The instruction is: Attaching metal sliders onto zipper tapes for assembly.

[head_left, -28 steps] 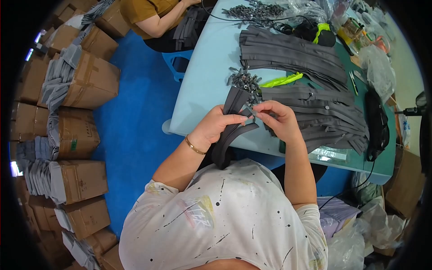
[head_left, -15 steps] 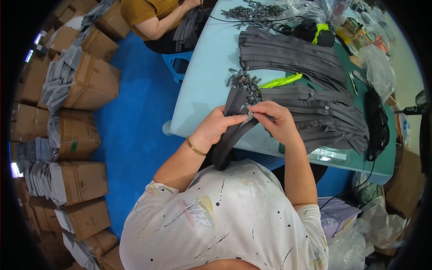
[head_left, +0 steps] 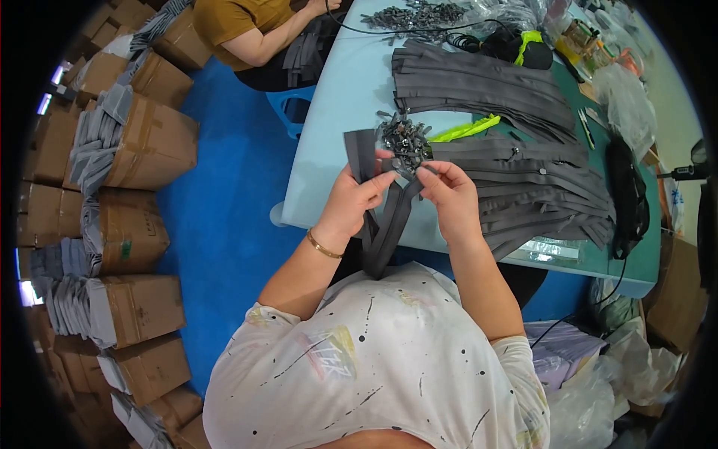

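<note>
- The grey strip (head_left: 393, 224) is what changes most: one end now leans off to the left of the pile of small dark pieces (head_left: 404, 138), with a gap between, where a moment earlier it stands right against the pile
- The strip's other part now rises to the right hand (head_left: 452, 194), and the two lengths spread apart at the top more plainly than before
- Its folded loop hangs in front of the surface (head_left: 321, 165), on the wearer's side of the near edge, close to the shirt
- The left hand (head_left: 355, 198) is clasped on the strip, its thumb across the front and its fingers partly hidden behind; the thumb points more upward than it does half a second ago
- The right hand's thumb and forefinger are pinched together on the other end of the strip, beside the left thumb
- The small pale piece between the fingertips earlier is no longer clear to see; whether it is on the strip or under the fingers, I cannot tell
- For the work in hand, this reads as a change of hold: both hands share the strip, and attention seems to sit where its ends meet the fingers
- The stack of strips (head_left: 546, 191) to the right and the bright yellow strip (head_left: 467, 129) beside the pile look undisturbed
</note>
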`<state>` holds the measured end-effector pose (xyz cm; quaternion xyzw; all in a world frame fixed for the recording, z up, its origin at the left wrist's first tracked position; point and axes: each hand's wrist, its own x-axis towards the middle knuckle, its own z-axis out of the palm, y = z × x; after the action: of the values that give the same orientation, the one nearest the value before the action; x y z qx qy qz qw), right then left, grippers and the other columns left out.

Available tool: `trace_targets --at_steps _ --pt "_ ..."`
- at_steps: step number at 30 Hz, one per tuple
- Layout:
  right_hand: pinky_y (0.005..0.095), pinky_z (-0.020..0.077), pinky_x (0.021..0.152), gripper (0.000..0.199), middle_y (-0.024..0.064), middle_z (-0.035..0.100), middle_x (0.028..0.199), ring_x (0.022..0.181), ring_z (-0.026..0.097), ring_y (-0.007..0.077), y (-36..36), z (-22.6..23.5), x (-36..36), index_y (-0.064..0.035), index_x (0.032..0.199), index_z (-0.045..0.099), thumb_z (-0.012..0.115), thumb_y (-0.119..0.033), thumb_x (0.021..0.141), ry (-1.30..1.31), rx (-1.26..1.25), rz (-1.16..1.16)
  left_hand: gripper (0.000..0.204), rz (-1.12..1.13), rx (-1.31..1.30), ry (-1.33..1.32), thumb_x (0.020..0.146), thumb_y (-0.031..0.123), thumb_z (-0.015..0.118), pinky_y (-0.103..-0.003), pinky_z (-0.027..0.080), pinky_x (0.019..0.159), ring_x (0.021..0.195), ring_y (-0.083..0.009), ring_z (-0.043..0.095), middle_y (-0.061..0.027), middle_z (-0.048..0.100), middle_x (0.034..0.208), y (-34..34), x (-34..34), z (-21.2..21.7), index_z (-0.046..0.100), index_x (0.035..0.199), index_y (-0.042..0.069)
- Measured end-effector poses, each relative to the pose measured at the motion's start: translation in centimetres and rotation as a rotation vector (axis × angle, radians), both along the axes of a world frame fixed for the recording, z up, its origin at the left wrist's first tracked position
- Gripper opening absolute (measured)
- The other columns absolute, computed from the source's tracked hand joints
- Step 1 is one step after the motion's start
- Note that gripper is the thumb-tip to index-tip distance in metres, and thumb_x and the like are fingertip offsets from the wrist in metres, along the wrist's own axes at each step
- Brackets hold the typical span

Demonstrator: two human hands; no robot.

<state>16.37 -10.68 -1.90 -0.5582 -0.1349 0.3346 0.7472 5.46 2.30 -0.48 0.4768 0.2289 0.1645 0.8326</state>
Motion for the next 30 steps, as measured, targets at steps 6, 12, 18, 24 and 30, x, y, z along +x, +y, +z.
trace_targets --at_steps 6,12,18,24,30 --pt "0.0181 0.0405 0.06 0.016 -0.0012 0.06 0.077 0.068 0.05 0.0034 0.3 1.1 -0.9 -0.0009 0.09 0.063 0.069 -0.01 0.078 -0.087 0.0 0.002 0.025 -0.079 0.032 -0.038 0.083 0.002 0.059 -0.017 0.024 0.044 0.056 -0.001 0.035 0.0047 0.048 0.077 0.8 0.0 -0.2 0.06 0.108 0.006" --pt "0.0192 0.0389 0.056 0.01 -0.0016 0.061 0.074 0.065 0.05 0.0042 0.3 1.2 -0.1 -0.0023 0.083 0.064 0.069 -0.009 0.077 -0.122 -0.098 0.134 0.025 -0.133 0.056 0.005 0.083 0.004 0.06 -0.016 0.024 0.045 0.057 -0.0008 0.035 0.0056 0.047 0.076 0.7 -0.2 -0.1 0.061 0.108 0.006" --pt "0.0192 0.0374 0.054 0.011 -0.0019 0.06 0.072 0.062 0.049 0.0048 -0.2 2.0 0.5 -0.0047 0.081 0.065 0.071 -0.011 0.075 -0.056 -0.172 0.266 0.023 -0.193 0.115 0.005 0.083 0.005 0.06 -0.016 0.025 0.046 0.057 -0.0006 0.036 0.0048 0.049 0.077 0.8 -0.5 -0.3 0.061 0.107 0.005" --pt "0.0184 0.0377 0.055 0.013 -0.0028 0.058 0.07 0.062 0.049 0.0046 -0.7 1.3 1.5 -0.006 0.083 0.063 0.071 -0.011 0.075 0.034 -0.211 0.376 0.024 -0.239 0.339 0.011 0.083 0.006 0.06 -0.016 0.024 0.046 0.054 -0.0014 0.034 0.0049 0.049 0.073 0.4 -0.6 -0.1 0.06 0.108 0.004" --pt "0.0175 0.0403 0.06 0.021 -0.0041 0.054 0.075 0.067 0.05 0.0029 -0.6 0.5 0.5 -0.0053 0.094 0.059 0.069 -0.005 0.076 -0.091 -0.028 0.285 0.025 -0.203 0.246 0.022 0.083 0.007 0.062 -0.016 0.028 0.046 0.058 -0.0016 0.04 0.0036 0.053 0.075 0.1 -0.4 0.3 0.058 0.107 0.004"
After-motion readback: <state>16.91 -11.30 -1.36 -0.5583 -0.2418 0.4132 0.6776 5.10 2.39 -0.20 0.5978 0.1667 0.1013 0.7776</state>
